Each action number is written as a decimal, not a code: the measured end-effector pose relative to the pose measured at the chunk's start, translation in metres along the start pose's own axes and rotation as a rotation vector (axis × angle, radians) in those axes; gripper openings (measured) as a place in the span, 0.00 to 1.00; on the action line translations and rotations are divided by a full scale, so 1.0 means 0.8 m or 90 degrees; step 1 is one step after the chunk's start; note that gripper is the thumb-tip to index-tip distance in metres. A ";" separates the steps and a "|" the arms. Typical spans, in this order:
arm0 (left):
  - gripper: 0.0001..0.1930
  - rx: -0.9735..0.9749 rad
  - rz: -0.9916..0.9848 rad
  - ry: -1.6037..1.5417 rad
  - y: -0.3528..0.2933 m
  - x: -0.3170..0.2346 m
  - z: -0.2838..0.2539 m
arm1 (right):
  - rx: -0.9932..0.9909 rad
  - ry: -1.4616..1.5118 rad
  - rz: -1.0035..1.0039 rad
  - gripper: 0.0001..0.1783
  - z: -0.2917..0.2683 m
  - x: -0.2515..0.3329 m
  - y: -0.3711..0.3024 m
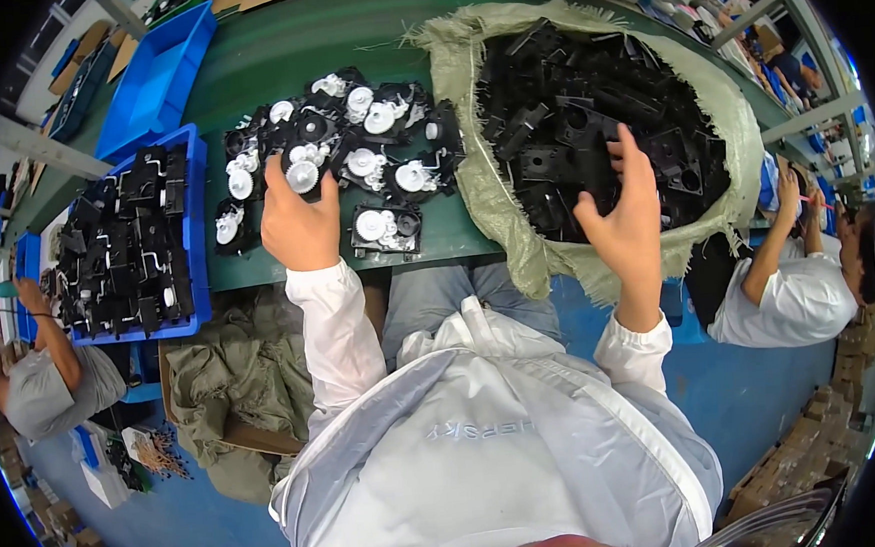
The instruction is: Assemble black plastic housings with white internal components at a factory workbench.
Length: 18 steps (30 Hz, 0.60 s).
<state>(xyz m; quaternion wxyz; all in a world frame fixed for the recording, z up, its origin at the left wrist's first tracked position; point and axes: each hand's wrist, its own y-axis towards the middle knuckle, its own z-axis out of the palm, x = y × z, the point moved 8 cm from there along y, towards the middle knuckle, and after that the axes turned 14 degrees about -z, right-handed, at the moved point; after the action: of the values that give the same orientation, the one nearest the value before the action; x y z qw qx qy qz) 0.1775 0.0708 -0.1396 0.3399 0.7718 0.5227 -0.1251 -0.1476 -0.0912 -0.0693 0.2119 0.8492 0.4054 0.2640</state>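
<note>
Two bare hands reach forward over a green tabletop (pixel 313 40), each at a different group of parts. The left hand (pixel 299 227) is at the near edge of a loose cluster of black assemblies with white gears (pixel 380 119). Its index finger and thumb are parted around one white gear (pixel 302 175); whether they grip that piece cannot be told. The right hand (pixel 627 232) is over a pale green woven sack (pixel 740 145), fingers and thumb spread, with nothing visibly held.

The sack, its frayed mouth folded wide, sits right of the cluster and is heaped with black plastic parts (pixel 551 161). These show no white gears, so they look like plainer pieces, with plenty left to handle. Far left, a blue bin (pixel 197 228) is packed with black units (pixel 136 252) crossed by bent metal rods; these appear to be a finished or sorted batch, though that is a judgement. Between bin and sack, the geared assemblies lie unboxed, one (pixel 385 229) slightly apart at the near edge. Overall, the work seems partway along, with much remaining.
</note>
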 end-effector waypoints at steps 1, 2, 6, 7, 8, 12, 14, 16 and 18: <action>0.32 -0.027 0.024 -0.026 -0.001 -0.002 -0.007 | -0.039 0.068 0.011 0.41 -0.003 -0.003 -0.001; 0.32 -0.035 0.031 -0.048 -0.001 -0.003 -0.012 | -0.085 0.138 0.018 0.40 -0.006 -0.007 -0.002; 0.32 -0.069 0.156 -0.189 -0.009 -0.023 -0.045 | -0.081 0.070 -0.067 0.39 -0.010 -0.001 -0.003; 0.32 -0.071 0.200 -0.236 -0.015 -0.032 -0.055 | -0.081 0.047 -0.097 0.39 -0.010 0.003 -0.003; 0.32 -0.034 0.195 -0.277 -0.017 -0.035 -0.059 | -0.083 0.049 -0.100 0.39 -0.008 0.003 -0.005; 0.33 0.132 0.194 -0.422 -0.041 -0.064 -0.060 | -0.228 0.569 0.018 0.35 0.024 -0.013 -0.016; 0.34 0.169 0.202 -0.439 -0.056 -0.081 -0.055 | -0.217 0.670 0.050 0.35 0.062 -0.013 -0.013; 0.35 0.217 0.199 -0.510 -0.068 -0.094 -0.044 | -0.219 0.836 0.125 0.35 0.099 -0.021 -0.015; 0.36 0.285 0.189 -0.594 -0.079 -0.101 -0.030 | -0.228 0.905 0.169 0.35 0.114 -0.034 -0.017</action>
<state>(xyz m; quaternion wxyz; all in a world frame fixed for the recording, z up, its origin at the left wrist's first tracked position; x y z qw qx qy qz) 0.0828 0.0425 -0.1023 0.3776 0.7531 0.1620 -0.5138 -0.1135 -0.1183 -0.1548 0.0001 0.4680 0.2893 0.8350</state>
